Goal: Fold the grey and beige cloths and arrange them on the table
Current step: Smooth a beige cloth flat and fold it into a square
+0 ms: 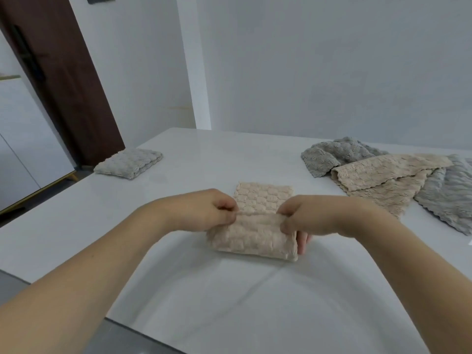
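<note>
Gripping the same beige cloth (pixel 255 233) from both sides, the two hands meet near the middle of the white surface (pixel 178 290) in the head view. The left hand (pixel 204 210) has its fingers (pixel 228 218) curled over the cloth's left end, pinching the raised fold line there. The right hand (pixel 314 215) does the same at the right end, its fingers (pixel 286 226) bent round the fold, while a few fingertips show beneath the cloth's right edge. The cloth runs between the two hands: its near half is doubled over and hangs toward the viewer, and its far half lies flat on the surface just beyond the knuckles, showing a checkered, bumpy weave.

Far to the left, near the surface's edge, a folded grey cloth (pixel 129 163) rests by itself, well apart from the hands. To the right lies a loose heap of unfolded cloths: a grey cloth (pixel 329 154) bunched at the far side, an unfolded beige cloth (pixel 383 180) draped across it, and another grey cloth (pixel 449 195) spread at the right edge, partly under the beige one. A dark brown door (pixel 58 72) stands beyond the surface at far left, against pale walls.
</note>
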`<action>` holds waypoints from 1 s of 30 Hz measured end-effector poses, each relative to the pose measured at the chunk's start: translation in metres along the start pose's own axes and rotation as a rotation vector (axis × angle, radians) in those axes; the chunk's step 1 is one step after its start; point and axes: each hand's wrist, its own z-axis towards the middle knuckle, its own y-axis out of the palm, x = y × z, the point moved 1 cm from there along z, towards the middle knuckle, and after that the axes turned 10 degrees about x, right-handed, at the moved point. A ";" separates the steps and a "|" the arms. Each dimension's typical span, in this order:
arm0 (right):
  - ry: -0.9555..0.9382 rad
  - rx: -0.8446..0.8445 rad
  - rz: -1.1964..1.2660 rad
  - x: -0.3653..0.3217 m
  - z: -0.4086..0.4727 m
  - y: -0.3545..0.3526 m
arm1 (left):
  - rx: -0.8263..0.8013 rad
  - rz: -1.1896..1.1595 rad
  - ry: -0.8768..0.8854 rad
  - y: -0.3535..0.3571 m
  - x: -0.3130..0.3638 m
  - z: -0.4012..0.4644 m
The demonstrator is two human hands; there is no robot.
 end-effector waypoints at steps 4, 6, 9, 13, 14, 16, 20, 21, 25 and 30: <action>0.045 0.223 0.203 0.012 0.033 -0.017 | 0.240 -0.201 -0.069 0.001 -0.004 0.041; 0.049 0.376 0.181 0.020 0.053 -0.023 | 0.328 -0.245 -0.068 0.005 -0.004 0.064; 0.067 0.553 0.046 0.033 0.082 -0.023 | 0.401 -0.273 -0.106 0.012 -0.007 0.095; 0.097 0.585 -0.107 0.052 0.116 -0.011 | 0.392 -0.372 -0.227 0.027 -0.021 0.125; 0.086 0.597 -0.101 0.057 0.121 -0.008 | 0.402 -0.409 -0.251 0.031 -0.025 0.128; 0.045 0.627 -0.030 0.065 0.126 -0.005 | 0.435 -0.508 -0.260 0.035 -0.032 0.129; -0.085 0.645 0.099 0.074 0.128 -0.003 | 0.405 -0.608 -0.171 0.034 -0.038 0.122; -0.108 0.651 0.131 0.076 0.128 -0.002 | 0.394 -0.632 -0.148 0.032 -0.039 0.120; -0.143 0.661 0.238 0.080 0.133 -0.001 | 0.441 -0.649 -0.170 0.026 -0.047 0.120; -0.145 0.654 0.312 0.085 0.139 0.000 | 0.468 -0.600 -0.185 0.026 -0.048 0.126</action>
